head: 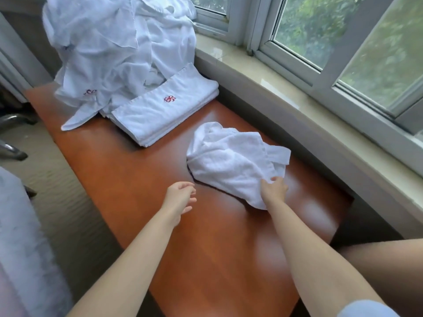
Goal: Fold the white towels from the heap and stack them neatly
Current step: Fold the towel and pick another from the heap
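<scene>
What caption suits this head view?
Right hand grips a crumpled towel on the table; left hand hovers open.

Heap at 11 o'clock: white, red-blue emblem low on it. Folded stack at 12: white, same red-blue emblem on top. Crumpled towel at centre: plain white. Table: glossy reddish-brown wood. Window frames at 2: white; sill beige.

The heap is cut off at the frame's top. The right hand's fingers sink into the crumpled towel, hiding their tips and some desk.
</scene>
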Tool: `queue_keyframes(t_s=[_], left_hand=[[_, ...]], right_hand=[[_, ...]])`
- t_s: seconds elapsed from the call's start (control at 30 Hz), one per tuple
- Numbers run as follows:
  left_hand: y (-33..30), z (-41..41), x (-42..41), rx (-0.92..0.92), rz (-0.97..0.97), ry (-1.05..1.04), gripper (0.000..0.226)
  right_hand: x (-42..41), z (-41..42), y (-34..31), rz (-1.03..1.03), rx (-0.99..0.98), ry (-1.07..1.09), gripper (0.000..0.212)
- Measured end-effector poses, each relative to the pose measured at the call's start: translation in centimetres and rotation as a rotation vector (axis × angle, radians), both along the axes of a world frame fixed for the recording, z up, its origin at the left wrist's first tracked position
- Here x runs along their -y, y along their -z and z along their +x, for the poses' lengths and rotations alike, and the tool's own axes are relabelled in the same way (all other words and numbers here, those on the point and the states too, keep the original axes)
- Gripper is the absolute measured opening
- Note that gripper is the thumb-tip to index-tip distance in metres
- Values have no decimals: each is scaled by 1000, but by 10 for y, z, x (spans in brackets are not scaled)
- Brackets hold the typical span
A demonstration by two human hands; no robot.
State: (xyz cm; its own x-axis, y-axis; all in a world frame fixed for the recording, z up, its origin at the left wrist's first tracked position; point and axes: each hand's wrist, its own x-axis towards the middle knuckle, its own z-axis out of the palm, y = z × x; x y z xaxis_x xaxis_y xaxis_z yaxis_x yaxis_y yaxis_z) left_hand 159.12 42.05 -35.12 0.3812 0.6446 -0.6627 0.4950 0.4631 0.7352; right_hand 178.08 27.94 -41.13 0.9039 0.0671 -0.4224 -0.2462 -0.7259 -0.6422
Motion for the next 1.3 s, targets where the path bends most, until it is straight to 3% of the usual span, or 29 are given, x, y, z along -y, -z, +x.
queue_keyframes(t_s=[0.07,0.13,0.23,0.43,0.5,0.57,0.63,0.77,0.83,0.9,0.97,1.03,1.17,1.3], left_hand=[[1,1,3,2,11,30,18],[1,2,9,6,15,51,17],[-6,2,20,24,37,57,17],[-39,-2,62,107,108,71,13],[-52,-4,80,130,133,63,16],[-64,-6,100,158,139,30,24],[-73,-8,119,217,113,-14,32],[-64,-18,160,310,68,-66,46],[-41,-29,184,194,139,-25,74],[-14,-42,208,-27,259,107,94],[9,-57,228,-227,397,186,89],[26,-71,241,-333,517,204,74],[41,-98,259,-530,690,264,44],[37,-103,274,-628,952,459,46]], right_hand=[[8,6,-1,78,-94,105,51],[17,4,-3,-2,-112,88,54],[21,-6,-16,-89,100,13,21],[43,-39,-65,-351,602,-367,24],[57,-47,-92,-234,925,-407,14],[73,-65,-115,77,1327,-410,11],[94,-92,-124,289,1469,-579,8],[165,-150,-90,263,1118,-1112,7],[201,-166,-72,200,845,-1293,9],[226,-176,-58,84,715,-1364,19],[245,-185,-47,-68,664,-1317,23],[259,-192,-37,-116,455,-1231,22],[272,-195,-20,-4,-138,-1099,33],[269,-185,-4,159,-295,-736,37]])
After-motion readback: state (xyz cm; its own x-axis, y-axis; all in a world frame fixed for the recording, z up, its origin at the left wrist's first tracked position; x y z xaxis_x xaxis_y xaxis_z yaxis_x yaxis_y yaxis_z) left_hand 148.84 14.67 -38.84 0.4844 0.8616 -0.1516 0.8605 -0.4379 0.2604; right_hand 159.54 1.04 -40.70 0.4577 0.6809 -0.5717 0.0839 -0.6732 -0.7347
